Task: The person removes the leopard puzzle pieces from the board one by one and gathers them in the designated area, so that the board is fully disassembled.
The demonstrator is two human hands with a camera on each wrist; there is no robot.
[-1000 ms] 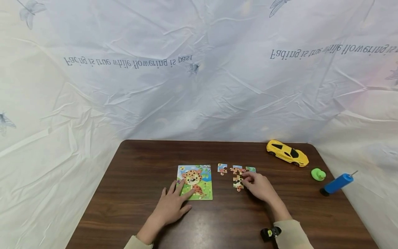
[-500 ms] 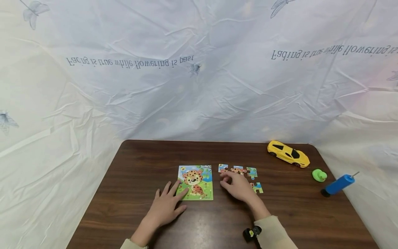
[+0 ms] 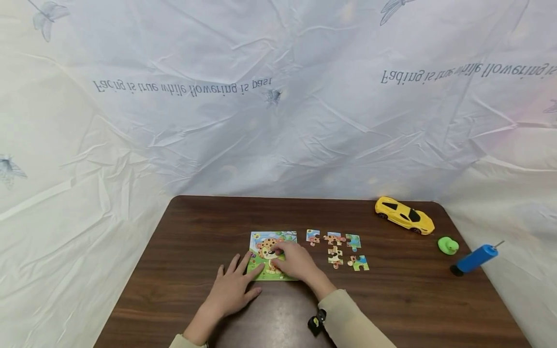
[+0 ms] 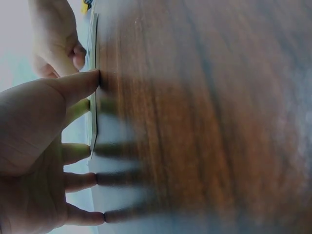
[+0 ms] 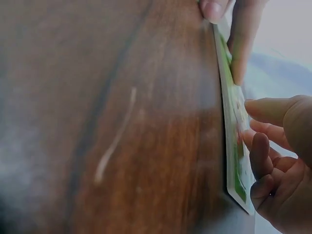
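Observation:
A puzzle board (image 3: 266, 276) with a spotted leopard cub lies flat on the table. My left hand (image 3: 229, 291) is spread at its lower left, index finger reaching onto the board; in the left wrist view the thumb (image 4: 80, 87) is by the board's edge. Over the board's right half is my right hand (image 3: 298, 263), thumb and fingertips at the picture with a gap between them. In the right wrist view its other fingers are bent, and no loose piece shows in them. Several loose jigsaw pieces, one of them a cub-face piece (image 3: 335, 257), lie right of the board.
On the right of the brown table (image 3: 209, 217) are a yellow toy car (image 3: 403, 215), a green rubber duck (image 3: 447, 245) and a blue pump-like cylinder (image 3: 476, 258) with a thin metal tip. White printed cloth (image 3: 278, 135) hangs behind and at both sides.
My right hand has moved left from the loose pieces onto the board, uncovering those pieces. My left hand has slid slightly left and down, then stayed put.

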